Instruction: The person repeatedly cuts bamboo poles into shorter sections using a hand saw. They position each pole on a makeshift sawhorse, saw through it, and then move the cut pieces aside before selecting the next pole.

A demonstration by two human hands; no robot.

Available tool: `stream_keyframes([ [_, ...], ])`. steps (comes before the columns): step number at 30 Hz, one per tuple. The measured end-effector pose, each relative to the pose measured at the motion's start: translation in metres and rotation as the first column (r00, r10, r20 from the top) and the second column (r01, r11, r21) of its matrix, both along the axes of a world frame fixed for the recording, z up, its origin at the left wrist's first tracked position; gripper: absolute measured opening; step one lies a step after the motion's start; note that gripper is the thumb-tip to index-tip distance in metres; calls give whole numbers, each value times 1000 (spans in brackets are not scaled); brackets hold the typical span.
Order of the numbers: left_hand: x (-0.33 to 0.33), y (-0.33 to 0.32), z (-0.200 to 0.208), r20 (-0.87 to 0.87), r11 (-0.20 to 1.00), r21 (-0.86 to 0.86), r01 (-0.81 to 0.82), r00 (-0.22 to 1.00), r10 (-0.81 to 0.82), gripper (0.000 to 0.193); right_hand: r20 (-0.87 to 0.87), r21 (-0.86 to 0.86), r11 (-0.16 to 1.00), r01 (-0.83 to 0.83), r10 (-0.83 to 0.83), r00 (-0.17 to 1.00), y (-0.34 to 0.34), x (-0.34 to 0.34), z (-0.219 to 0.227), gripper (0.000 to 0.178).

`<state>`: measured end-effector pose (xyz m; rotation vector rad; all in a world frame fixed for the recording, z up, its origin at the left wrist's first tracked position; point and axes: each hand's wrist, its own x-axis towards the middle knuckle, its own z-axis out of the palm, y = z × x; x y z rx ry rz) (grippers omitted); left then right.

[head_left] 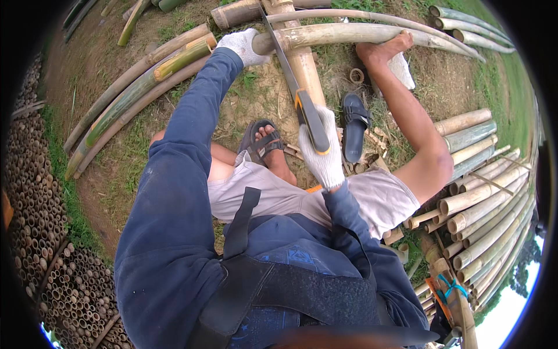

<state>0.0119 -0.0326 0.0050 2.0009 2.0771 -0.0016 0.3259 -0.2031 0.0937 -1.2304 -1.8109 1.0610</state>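
In a white knit glove, my left hand point(244, 49) grips the near end of a bamboo pole point(337, 36) that lies across other bamboo. My right hand point(326, 152), gloved too, is closed round the black and orange handle of a hand saw point(286, 68). The saw's long blade slants up and left, its edge against the pole just right of my left hand. My bare right foot point(385, 49) presses on the pole farther right. Under the pole runs a thick bamboo support point(305, 72).
Several bamboo poles point(131, 107) lie at the left, and a large stack point(488, 209) fills the right. Cut bamboo pieces point(52, 203) are piled at the far left. A black sandal point(353, 128) and a bamboo ring point(356, 75) lie on the ground.
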Motion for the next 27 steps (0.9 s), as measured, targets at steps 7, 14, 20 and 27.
stream_keyframes([
  [7, -4, 11, 9, -48, 995, -96, 25, 998, -30, 94, -171, 54, 998, 26, -17, 985, 19, -27, -43, 56],
  [14, -9, 12, -4, -15, 1000, -23, 15, 1000, -15, 89, 126, -67, 998, 12, -3, 992, -110, 68, 33, 53],
  [20, -7, 17, -8, -31, 1000, -12, -7, 1000, 7, 100, -152, 107, 994, -2, 18, 988, 59, -40, -35, 35],
  [27, -14, 24, -9, -87, 998, -21, 59, 994, -61, 108, -18, -43, 998, 53, -53, 998, -53, 26, -12, 59],
])
